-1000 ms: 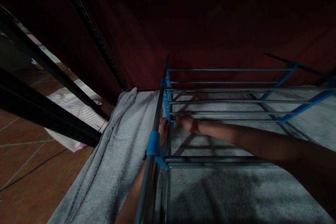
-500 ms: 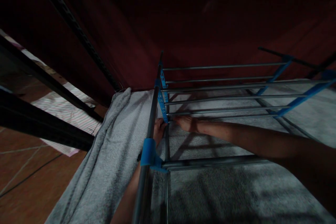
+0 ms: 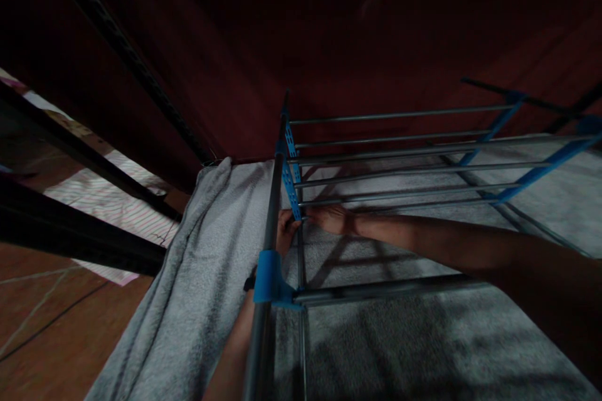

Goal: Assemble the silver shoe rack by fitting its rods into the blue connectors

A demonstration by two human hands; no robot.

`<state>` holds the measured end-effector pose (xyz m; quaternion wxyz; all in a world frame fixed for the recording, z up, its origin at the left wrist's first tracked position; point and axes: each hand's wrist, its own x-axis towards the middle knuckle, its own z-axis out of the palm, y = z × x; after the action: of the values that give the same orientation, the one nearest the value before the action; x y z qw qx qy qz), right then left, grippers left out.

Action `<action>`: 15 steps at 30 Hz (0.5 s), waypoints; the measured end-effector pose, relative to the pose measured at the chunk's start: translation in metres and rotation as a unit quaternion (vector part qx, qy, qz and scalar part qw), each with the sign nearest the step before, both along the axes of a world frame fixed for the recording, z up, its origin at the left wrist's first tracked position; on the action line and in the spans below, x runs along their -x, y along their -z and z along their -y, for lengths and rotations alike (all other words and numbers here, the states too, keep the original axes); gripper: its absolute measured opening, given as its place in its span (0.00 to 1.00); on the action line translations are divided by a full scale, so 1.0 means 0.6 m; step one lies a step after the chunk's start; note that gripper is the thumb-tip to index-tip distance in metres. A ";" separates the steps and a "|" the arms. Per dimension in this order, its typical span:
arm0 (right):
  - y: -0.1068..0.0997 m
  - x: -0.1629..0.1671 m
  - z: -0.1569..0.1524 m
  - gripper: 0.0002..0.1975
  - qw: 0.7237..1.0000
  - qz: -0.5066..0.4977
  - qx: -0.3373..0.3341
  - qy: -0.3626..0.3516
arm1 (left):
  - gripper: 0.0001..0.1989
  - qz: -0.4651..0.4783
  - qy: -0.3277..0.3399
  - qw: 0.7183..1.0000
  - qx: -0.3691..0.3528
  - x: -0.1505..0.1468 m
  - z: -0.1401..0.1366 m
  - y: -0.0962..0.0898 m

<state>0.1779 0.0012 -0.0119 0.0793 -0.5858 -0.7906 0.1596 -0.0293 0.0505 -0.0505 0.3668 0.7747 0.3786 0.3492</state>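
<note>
A rack of grey metal tubes and blue plastic joints lies across a grey blanket. My left hand [image 3: 285,229] is at the lower end of a perforated blue plastic bracket [image 3: 290,183], its fingers curled against it from the left. On the bracket's other side, my right hand [image 3: 333,220] reaches in from the right, fingertips closed at the end of the lowest metal tube [image 3: 404,206], where it meets the bracket. The fingertips are small and dim here. Nearer to me, a blue joint [image 3: 267,277] sits on the upright metal tube [image 3: 275,203], above my left wrist.
The grey blanket [image 3: 226,225] lies under the rack, against a dark red panel [image 3: 357,56]. More blue brackets [image 3: 531,174] hold the tubes' right ends. Dark metal bars [image 3: 79,225] stand at left, with striped cloth [image 3: 117,191] on the brown floor [image 3: 37,319] beyond.
The view has shifted slightly. Both hands stay at the bracket's lower end, with the right fingertips slightly nearer to it. The rack looks otherwise the same.
</note>
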 end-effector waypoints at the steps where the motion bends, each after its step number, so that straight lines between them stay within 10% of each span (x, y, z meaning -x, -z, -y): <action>1: 0.000 0.001 0.000 0.16 1.000 0.004 0.002 0.002 | 0.06 0.001 0.003 1.000 0.000 0.000 0.000 0.001; 15: -0.025 0.001 -0.007 0.14 0.997 0.052 0.010 -0.049 | 0.11 -0.028 -0.009 0.999 -0.023 -0.002 -0.006 -0.005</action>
<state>0.1773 0.0057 0.0031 0.0242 -0.5546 -0.8198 0.1402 -0.0281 0.0544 -0.0474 0.3349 0.7889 0.3875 0.3395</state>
